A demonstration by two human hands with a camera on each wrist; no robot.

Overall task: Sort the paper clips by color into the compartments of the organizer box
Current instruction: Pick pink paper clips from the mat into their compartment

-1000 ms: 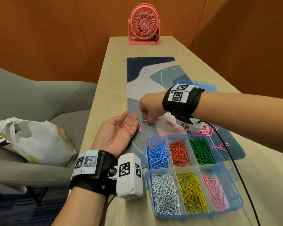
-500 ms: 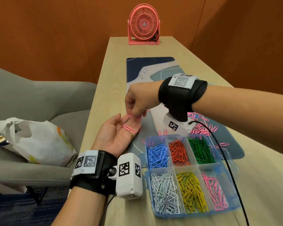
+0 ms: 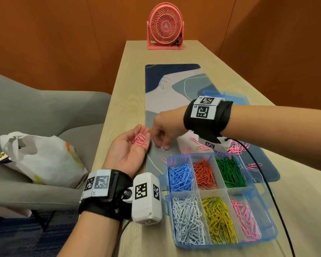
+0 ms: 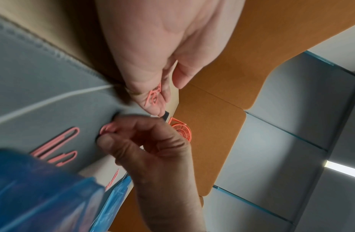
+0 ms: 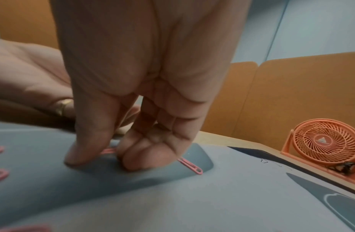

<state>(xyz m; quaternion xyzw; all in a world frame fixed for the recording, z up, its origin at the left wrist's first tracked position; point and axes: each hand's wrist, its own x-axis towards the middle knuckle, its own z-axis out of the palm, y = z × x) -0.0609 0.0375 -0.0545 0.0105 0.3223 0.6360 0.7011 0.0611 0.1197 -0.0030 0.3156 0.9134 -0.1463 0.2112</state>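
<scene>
My left hand lies palm up and open at the left edge of the mat, with pink paper clips resting on its fingers. Just to its right, my right hand reaches down onto the mat and pinches one pink clip between thumb and fingertips. A second pink clip lies beside those fingers. More loose pink clips are scattered on the mat behind the blue organizer box. Its compartments hold blue, orange, green, white, yellow and pink clips.
The patterned mat runs down the wooden table. A pink fan stands at the far end. The box's blue lid lies behind my right wrist. A wrist cable crosses the box's right side. A grey chair with a white bag sits to the left.
My right hand carried a pink clip to the left palm, left it there, and has come back down onto the mat over another clip. The left hand stayed put.
</scene>
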